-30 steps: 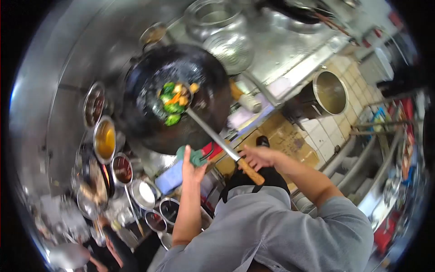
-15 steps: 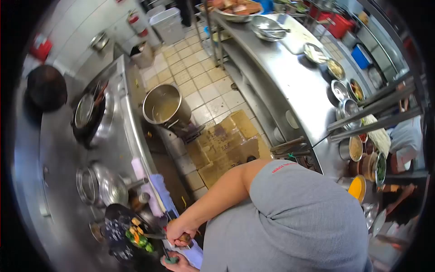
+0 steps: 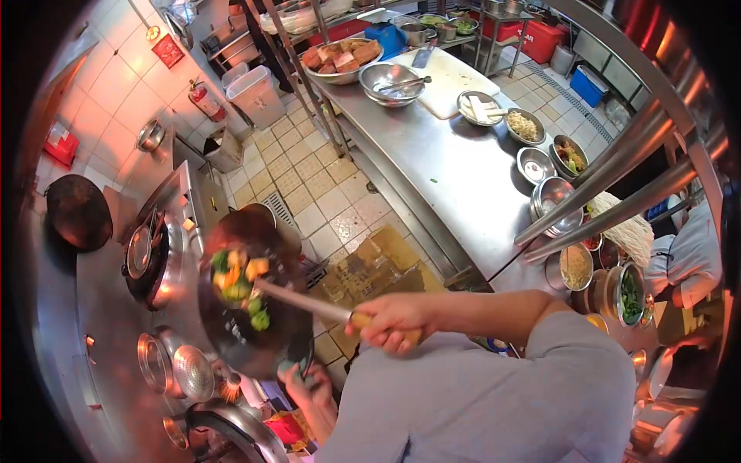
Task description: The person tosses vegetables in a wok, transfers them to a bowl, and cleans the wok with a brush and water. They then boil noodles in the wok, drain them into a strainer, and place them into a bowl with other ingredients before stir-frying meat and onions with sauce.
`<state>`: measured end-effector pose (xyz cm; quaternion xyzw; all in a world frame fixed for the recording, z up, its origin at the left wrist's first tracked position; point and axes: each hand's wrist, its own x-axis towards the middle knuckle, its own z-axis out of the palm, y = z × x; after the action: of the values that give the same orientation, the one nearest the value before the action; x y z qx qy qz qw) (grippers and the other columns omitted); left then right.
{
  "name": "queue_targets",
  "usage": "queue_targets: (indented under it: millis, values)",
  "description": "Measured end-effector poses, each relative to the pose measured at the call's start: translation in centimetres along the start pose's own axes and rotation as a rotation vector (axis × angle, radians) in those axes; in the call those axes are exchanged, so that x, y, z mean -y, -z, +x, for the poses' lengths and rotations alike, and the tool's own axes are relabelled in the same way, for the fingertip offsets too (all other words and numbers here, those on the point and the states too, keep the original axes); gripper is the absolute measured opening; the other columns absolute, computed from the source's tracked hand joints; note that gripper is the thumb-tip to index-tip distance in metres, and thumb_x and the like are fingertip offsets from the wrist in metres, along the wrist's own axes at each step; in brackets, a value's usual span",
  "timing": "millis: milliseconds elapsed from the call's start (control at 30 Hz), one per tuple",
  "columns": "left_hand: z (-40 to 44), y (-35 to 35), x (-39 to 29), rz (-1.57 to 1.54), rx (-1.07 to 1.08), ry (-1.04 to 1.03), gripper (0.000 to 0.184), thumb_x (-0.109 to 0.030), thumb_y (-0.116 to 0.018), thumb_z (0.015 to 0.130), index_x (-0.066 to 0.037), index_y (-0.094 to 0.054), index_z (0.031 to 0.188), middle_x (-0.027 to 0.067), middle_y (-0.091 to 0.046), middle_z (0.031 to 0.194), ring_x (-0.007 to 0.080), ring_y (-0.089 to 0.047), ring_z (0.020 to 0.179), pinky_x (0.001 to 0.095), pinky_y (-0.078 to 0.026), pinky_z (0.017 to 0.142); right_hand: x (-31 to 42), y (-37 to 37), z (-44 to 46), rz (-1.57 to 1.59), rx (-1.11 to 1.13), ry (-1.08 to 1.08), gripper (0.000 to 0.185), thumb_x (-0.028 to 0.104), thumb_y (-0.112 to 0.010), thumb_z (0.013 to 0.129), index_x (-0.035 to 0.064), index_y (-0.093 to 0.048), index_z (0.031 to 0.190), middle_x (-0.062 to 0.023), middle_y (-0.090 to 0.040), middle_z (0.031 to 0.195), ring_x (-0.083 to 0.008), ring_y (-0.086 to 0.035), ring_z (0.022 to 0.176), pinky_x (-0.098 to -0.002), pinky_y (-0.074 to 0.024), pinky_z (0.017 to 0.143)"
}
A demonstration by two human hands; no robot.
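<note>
My left hand (image 3: 310, 384) is closed around the handle end of a dark wok (image 3: 235, 343), with something greenish, perhaps a cloth, in the grip. The wok is raised beside the stove and partly blurred. In it are green vegetables and orange and yellow chunks (image 3: 239, 278). My right hand (image 3: 392, 320) wraps the wooden grip of a long metal wok utensil (image 3: 301, 301). Its shaft reaches over the wok's edge to the food; I cannot tell whether its head is a ladle or a spatula.
A round burner ring (image 3: 247, 432) lies below the wok, near a perforated strainer (image 3: 193, 370). Another wok (image 3: 147, 266) sits farther along the stove. Across the aisle, a steel counter (image 3: 455, 193) bears bowls of ingredients. Cardboard (image 3: 386, 266) covers floor tiles. A co-worker's sleeve (image 3: 691, 251) shows at right.
The wok has risen from low at the stove, moving up in the picture and exposing the burner ring. My right hand has moved up and right with the utensil. Reddish light now falls on the walls.
</note>
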<state>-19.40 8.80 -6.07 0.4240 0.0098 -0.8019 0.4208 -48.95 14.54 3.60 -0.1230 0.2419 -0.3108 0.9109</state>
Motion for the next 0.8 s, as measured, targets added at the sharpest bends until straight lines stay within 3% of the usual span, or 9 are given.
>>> queue_targets:
  millis: [133,233,333,400,467,567,600,733,800]
  values:
    - [6.3,-2.8,2.4,-0.141,0.049,0.394,0.021,-0.02,-0.056,0.073,-0.001,-0.048,0.076,0.0041,-0.045,0.063,0.0134,-0.048,0.058,0.0225,-0.041,0.047,1.6,0.0,-7.5,0.067,-0.127,0.277,0.03,0.009,-0.05,0.085,0.0098,-0.041,0.114,0.0009,-0.04,0.065,-0.0033,-0.035,0.045,-0.0194,-0.0289,0.037]
    - [8.0,-4.3,4.0,-0.111,0.027,0.523,0.024,-0.021,-0.057,0.072,0.001,-0.048,0.077,0.0058,-0.047,0.063,0.0136,-0.048,0.058,0.0224,-0.041,0.048,2.6,0.5,-10.9,0.158,-0.184,0.582,0.033,0.008,-0.05,0.085,0.0087,-0.041,0.116,0.0005,-0.04,0.066,-0.0038,-0.036,0.044,-0.0199,-0.0304,0.037]
    - [9.0,-5.4,4.5,0.003,0.078,0.572,0.027,-0.022,-0.057,0.071,0.003,-0.049,0.078,0.0059,-0.048,0.064,0.0137,-0.048,0.057,0.0226,-0.041,0.048,5.3,1.9,-11.6,0.009,-0.493,0.831,0.027,0.007,-0.048,0.084,0.0063,-0.041,0.11,-0.0008,-0.041,0.067,-0.0061,-0.038,0.044,-0.0219,-0.0332,0.037]
    - [9.9,-5.9,4.4,0.049,0.087,0.551,0.026,-0.022,-0.057,0.071,0.001,-0.049,0.078,0.0059,-0.048,0.064,0.014,-0.047,0.056,0.0228,-0.041,0.049,8.0,4.3,-10.4,-0.201,-0.92,0.997,0.02,0.006,-0.048,0.082,0.0052,-0.041,0.101,-0.0032,-0.043,0.068,-0.0085,-0.041,0.044,-0.0238,-0.0358,0.037]
    - [10.3,-6.7,4.0,0.179,0.054,0.508,0.023,-0.022,-0.057,0.071,-0.002,-0.05,0.08,0.006,-0.048,0.064,0.0148,-0.049,0.057,0.0237,-0.041,0.047,11.2,9.2,-7.9,-0.418,-1.308,0.927,0.02,0.006,-0.048,0.083,0.0064,-0.038,0.101,-0.0044,-0.044,0.068,-0.0102,-0.043,0.045,-0.0244,-0.0359,0.034]
    - [12.8,-7.1,3.1,0.208,0.029,0.437,0.019,-0.021,-0.058,0.072,-0.005,-0.05,0.08,0.0064,-0.05,0.065,0.0169,-0.051,0.055,0.026,-0.04,0.045,15.5,15.1,-7.0,-0.499,-1.478,0.866,0.02,0.007,-0.052,0.08,0.0064,-0.037,0.094,-0.0051,-0.044,0.067,-0.0115,-0.045,0.046,-0.0259,-0.036,0.034]
    - [13.5,-7.5,2.4,0.244,0.028,0.408,0.018,-0.019,-0.058,0.072,-0.006,-0.049,0.08,0.0064,-0.051,0.066,0.0177,-0.051,0.054,0.0267,-0.04,0.044,16.6,15.9,-8.1,-0.263,-1.266,0.968,0.019,0.006,-0.051,0.079,0.0058,-0.037,0.092,-0.0058,-0.044,0.066,-0.0123,-0.045,0.045,-0.0271,-0.0363,0.033]
    - [17.8,-8.9,-0.8,0.273,0.055,0.4,0.015,-0.016,-0.057,0.072,-0.007,-0.049,0.079,0.0063,-0.052,0.066,0.019,-0.051,0.053,0.0276,-0.041,0.044,18.0,17.2,-6.2,-0.499,-1.669,0.909,0.042,0.004,-0.049,0.078,0.006,-0.036,0.118,-0.0082,-0.048,0.065,-0.0142,-0.047,0.043,-0.0285,-0.0342,0.034]
    - [19.7,-10.2,-2.7,0.352,0.051,0.332,0.013,-0.015,-0.057,0.072,-0.007,-0.048,0.078,0.0063,-0.052,0.065,0.0202,-0.051,0.053,0.0282,-0.041,0.045,18.3,16.1,-5.7,-0.406,-1.664,0.972,0.045,0.005,-0.048,0.079,0.0063,-0.034,0.122,-0.0075,-0.048,0.066,-0.0134,-0.047,0.043,-0.0281,-0.0359,0.036]
